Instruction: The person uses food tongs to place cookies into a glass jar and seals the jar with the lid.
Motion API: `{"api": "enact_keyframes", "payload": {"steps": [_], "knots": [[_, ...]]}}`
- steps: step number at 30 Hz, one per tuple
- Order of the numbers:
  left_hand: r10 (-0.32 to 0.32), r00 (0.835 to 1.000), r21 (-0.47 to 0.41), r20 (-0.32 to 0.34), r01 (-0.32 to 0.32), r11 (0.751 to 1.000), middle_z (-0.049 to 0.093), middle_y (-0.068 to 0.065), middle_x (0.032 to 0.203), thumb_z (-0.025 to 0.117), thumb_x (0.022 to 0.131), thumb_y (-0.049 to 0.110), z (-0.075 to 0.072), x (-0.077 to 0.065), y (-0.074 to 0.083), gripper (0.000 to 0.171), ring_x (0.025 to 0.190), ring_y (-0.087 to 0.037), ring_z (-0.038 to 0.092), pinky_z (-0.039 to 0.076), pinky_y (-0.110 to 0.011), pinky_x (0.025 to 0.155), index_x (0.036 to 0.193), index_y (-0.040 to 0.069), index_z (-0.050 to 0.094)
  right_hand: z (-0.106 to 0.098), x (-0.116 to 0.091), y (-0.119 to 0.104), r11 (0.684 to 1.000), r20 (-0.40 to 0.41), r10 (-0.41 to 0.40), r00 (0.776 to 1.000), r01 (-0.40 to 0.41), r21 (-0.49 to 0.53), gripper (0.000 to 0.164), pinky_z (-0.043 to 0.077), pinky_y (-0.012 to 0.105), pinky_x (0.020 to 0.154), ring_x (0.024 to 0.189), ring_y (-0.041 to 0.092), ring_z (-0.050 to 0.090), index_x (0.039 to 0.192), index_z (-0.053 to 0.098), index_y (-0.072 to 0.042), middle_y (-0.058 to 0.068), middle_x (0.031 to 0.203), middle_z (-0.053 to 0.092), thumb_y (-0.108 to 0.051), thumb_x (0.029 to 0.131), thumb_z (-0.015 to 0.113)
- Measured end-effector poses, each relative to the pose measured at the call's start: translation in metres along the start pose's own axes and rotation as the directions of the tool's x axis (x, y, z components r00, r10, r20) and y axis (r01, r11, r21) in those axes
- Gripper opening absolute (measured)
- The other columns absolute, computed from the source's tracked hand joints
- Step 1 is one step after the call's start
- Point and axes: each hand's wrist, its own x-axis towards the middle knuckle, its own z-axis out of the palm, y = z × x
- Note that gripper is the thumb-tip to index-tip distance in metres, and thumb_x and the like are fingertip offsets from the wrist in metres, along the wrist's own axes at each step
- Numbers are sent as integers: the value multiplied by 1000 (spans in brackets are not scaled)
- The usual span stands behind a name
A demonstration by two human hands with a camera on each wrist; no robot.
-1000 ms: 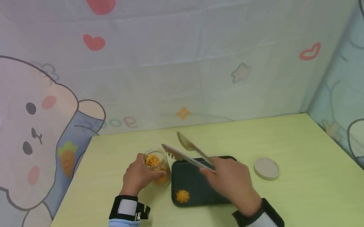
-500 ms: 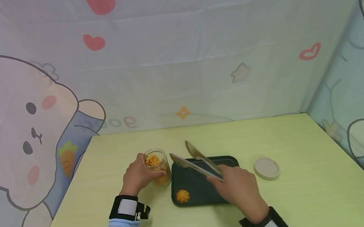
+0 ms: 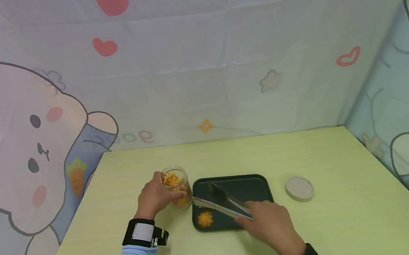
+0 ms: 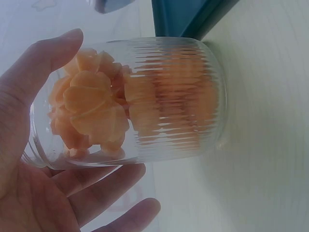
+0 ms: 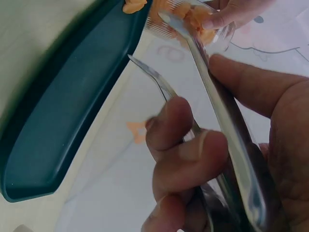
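My left hand (image 3: 154,198) holds a clear glass jar (image 3: 185,188) upright on the table, thumb on one side and fingers on the other. Orange flower-shaped cookies (image 4: 91,106) fill it, and ribs on the glass blur the lower ones. With my right hand (image 3: 272,226) I grip metal tongs (image 3: 222,210), whose arms are spread apart with nothing between them. Their tips hover over the left part of a dark green tray (image 3: 250,185). A single orange cookie (image 3: 205,219) lies in the tray's near left corner, just below the tongs.
A round pale lid (image 3: 299,188) lies to the right of the tray on the light yellow table (image 3: 353,219). The jar stands close by the tray's left edge. A printed cloth backdrop (image 3: 219,57) rises behind the table.
My right hand has brought the tongs from near the jar's mouth down and toward me, over the tray's left part. My left hand and the jar stay in place.
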Motion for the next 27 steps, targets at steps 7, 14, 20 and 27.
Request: {"api": "enact_keyframes", "payload": {"steps": [7,14,20,27], "knots": [[-1,1000,-3,-1,1,1000,69,-22,115,88,72,48,0,0,-1,89,98,-34,68,53,-45,76,134,-2,49,-1,-5,-2,998,51,-55,997,57,-28,37,47,37,56,68,15,61,100,76,-14,0,81,71,-46,83,79],[2,1000,0,-4,-2,1000,70,-22,114,88,72,49,1,0,-1,89,97,-34,68,53,-44,74,134,-2,49,1,-4,-1,998,63,-45,997,48,-44,38,48,37,56,70,17,64,104,76,-13,2,83,73,-45,84,79],[3,1000,-5,-5,-3,1000,70,-22,114,88,71,49,1,0,-1,88,97,-34,68,52,-43,74,132,-1,49,11,1,5,997,-71,41,997,-45,-63,33,46,42,50,61,27,64,89,72,-8,9,70,67,-40,85,78],[5,1000,-5,-9,-5,1000,70,-21,112,88,71,50,0,0,0,87,96,-34,68,52,-44,74,130,-1,50,20,7,13,994,-136,93,986,-100,-50,38,45,44,48,57,31,64,80,64,-5,12,64,63,-40,85,79]]}}
